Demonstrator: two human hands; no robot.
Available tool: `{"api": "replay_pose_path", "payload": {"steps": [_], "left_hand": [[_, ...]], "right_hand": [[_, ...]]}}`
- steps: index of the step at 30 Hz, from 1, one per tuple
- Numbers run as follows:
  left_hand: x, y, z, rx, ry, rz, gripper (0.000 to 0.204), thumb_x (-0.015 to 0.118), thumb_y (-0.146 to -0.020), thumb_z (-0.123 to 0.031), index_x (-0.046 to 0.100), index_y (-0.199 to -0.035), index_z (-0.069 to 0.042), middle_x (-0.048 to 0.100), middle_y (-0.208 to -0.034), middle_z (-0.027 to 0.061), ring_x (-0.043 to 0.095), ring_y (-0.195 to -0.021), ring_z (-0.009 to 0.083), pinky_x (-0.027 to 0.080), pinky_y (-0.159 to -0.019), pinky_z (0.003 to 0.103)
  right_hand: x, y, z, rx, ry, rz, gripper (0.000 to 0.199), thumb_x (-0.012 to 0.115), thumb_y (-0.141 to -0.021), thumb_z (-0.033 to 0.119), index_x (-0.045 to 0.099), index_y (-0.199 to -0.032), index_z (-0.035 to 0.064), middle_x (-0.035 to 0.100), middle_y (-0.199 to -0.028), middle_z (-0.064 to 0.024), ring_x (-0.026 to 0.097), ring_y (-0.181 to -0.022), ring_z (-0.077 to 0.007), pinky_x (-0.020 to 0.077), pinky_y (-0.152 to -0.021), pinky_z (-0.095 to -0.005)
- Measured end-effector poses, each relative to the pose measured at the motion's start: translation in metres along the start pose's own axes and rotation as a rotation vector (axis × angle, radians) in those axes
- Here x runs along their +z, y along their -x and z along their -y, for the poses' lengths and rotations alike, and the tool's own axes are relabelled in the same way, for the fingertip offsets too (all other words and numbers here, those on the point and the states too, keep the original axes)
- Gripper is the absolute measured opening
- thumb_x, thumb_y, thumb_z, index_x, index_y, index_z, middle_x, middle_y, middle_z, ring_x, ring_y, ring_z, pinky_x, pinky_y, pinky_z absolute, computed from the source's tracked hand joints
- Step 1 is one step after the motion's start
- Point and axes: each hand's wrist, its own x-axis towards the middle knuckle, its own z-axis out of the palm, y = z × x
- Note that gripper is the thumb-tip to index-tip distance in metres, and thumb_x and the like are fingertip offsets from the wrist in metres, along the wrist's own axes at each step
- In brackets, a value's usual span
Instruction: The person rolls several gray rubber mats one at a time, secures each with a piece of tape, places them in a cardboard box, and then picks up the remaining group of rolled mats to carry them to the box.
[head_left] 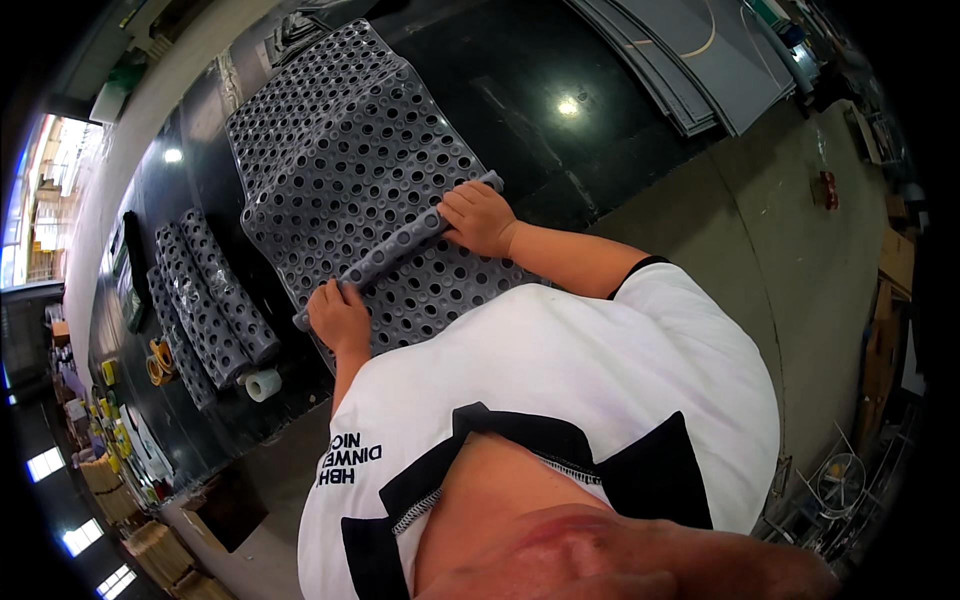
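A grey rubber mat [350,150] full of round holes lies across the black table [500,70], with a raised fold over its far part. Its near portion has a narrow rolled tube [398,243] running crosswise between my hands. My left hand [338,315] is curled over the tube's left end. Close to the other end, my right hand [478,220] wraps around the tube from above, fingers bent. The undersides of both grips are hidden.
Several rolled grey mats [212,285] lie at the left, beside yellow tape rolls [158,362] and a white roll [263,385]. Stacked grey sheets [690,60] occupy the far right of the table. A fan [838,482] stands at the lower right.
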Motion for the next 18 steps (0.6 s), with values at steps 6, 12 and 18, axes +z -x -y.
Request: {"api": "replay_pose_path", "payload": {"steps": [6,12,18], "left_hand": [[0.018,-0.048,0.006,-0.075,-0.092,0.114,0.059,0.063,-0.09,-0.043,0.053,-0.132,-0.002,0.053,-0.129,0.0172,0.045,-0.124,0.0385,0.034,-0.107,0.048],[0.028,-0.134,0.009,-0.276,-0.257,0.211,0.088,0.064,-0.088,-0.055,0.022,-0.152,-0.011,0.026,-0.151,0.0094,0.024,-0.138,0.0335,0.024,-0.115,0.044],[0.046,-0.138,0.021,-0.178,-0.218,-0.006,0.076,0.068,-0.087,-0.049,0.035,-0.144,-0.011,0.042,-0.137,0.0105,0.038,-0.127,0.0341,0.029,-0.111,0.046]], "right_hand": [[0.039,-0.037,-0.042,0.032,-0.024,-0.117,0.035,0.067,-0.085,0.03,0.066,-0.113,0.0085,0.061,-0.11,-0.005,0.055,-0.111,-0.0253,0.0393,-0.104,-0.0395],[0.051,-0.107,-0.065,0.33,-0.038,0.087,0.021,0.066,-0.086,0.032,0.063,-0.098,0.0144,0.057,-0.098,-0.0025,0.055,-0.105,-0.0253,0.0386,-0.099,-0.0375],[0.047,-0.082,-0.054,-0.032,0.018,-0.045,0.031,0.067,-0.084,0.044,0.066,-0.092,0.0144,0.059,-0.102,-0.0033,0.056,-0.1,-0.0243,0.0419,-0.092,-0.0363]]}}
